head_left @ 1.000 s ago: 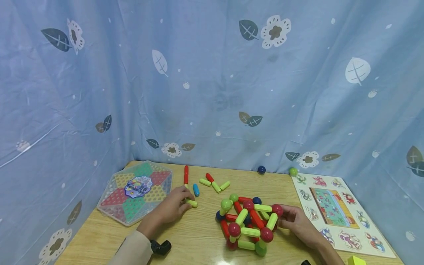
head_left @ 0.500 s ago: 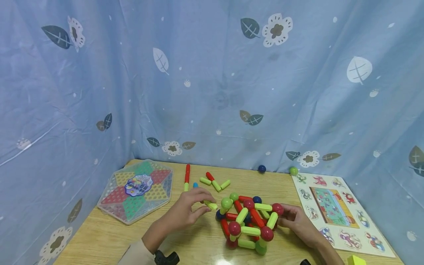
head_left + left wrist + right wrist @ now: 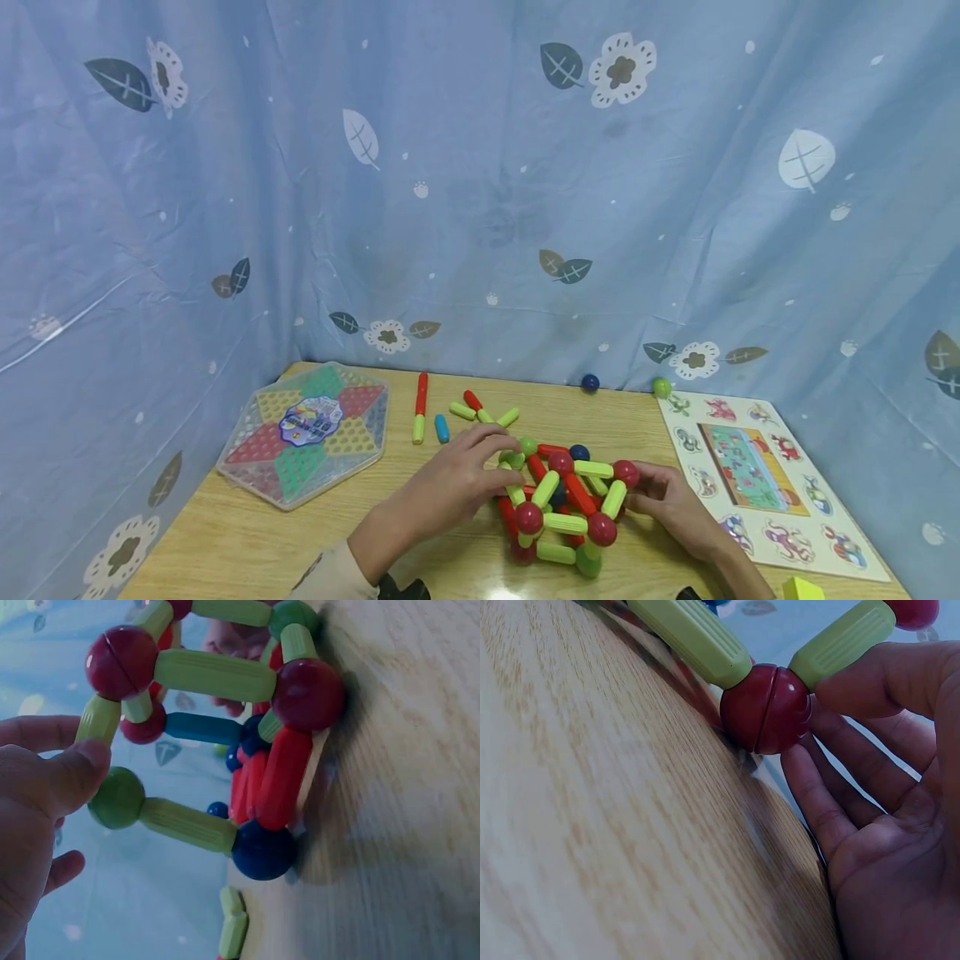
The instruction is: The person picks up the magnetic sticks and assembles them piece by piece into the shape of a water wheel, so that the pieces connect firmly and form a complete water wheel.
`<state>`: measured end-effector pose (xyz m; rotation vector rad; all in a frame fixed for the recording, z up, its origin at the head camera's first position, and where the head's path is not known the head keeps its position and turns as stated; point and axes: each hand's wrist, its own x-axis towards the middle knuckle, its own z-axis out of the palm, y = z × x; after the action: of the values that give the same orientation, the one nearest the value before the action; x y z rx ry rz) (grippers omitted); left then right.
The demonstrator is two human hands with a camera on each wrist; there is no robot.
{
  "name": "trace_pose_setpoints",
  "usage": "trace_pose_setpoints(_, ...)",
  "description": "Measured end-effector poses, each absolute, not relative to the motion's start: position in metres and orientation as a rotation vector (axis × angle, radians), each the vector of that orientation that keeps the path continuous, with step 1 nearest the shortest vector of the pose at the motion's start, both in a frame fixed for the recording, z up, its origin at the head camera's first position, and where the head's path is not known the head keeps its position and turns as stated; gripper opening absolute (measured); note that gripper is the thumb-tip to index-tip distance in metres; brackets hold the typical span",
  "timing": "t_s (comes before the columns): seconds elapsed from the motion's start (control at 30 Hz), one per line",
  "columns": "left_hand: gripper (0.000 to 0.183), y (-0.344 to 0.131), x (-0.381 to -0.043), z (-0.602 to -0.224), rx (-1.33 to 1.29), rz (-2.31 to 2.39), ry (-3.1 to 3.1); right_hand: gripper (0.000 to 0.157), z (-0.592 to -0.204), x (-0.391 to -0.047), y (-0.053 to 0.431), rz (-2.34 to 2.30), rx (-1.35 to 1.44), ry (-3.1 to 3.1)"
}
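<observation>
A frame of balls and rods [image 3: 566,524], its rods red, yellow-green and blue, stands on the table in the head view. With thumb and fingers my left hand [image 3: 465,475] pinches a short yellow-green rod [image 3: 100,721] at the frame's left side. That rod lies between a green ball [image 3: 116,797] and a red ball [image 3: 122,661]. My right hand [image 3: 671,508] holds the right side of the frame. In the right wrist view its thumb lies on another yellow-green rod [image 3: 844,645], and fingers touch the dark red ball [image 3: 765,709] below.
Loose rods lie behind the left hand: a blue one [image 3: 442,428], a red-and-green pair [image 3: 420,408] and several more. A blue ball [image 3: 590,383] and a green ball [image 3: 662,387] sit at the back edge. A hexagonal game board [image 3: 255,475] is left, an animal puzzle [image 3: 678,433] right.
My left hand has carried a yellow-green rod rightward from near the loose pieces to the left side of the frame. The right hand has stayed in place.
</observation>
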<state>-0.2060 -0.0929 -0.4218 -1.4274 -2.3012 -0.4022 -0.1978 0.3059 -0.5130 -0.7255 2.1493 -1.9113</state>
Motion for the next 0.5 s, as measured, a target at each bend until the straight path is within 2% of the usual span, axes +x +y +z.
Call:
trace_pose_setpoints(0.23, 0.033, -0.092, -0.210, -0.416, -1.510, -0.315, -2.365, 0.038, -0.513, -0.198, 0.305, -1.905, -0.734, 2.145)
trace_pose_setpoints(0.5, 0.026, -0.097, -0.218, -0.416, -1.589, -0.527, -2.457, 0.038, -0.513, -0.198, 0.306, -1.902, -0.711, 2.146)
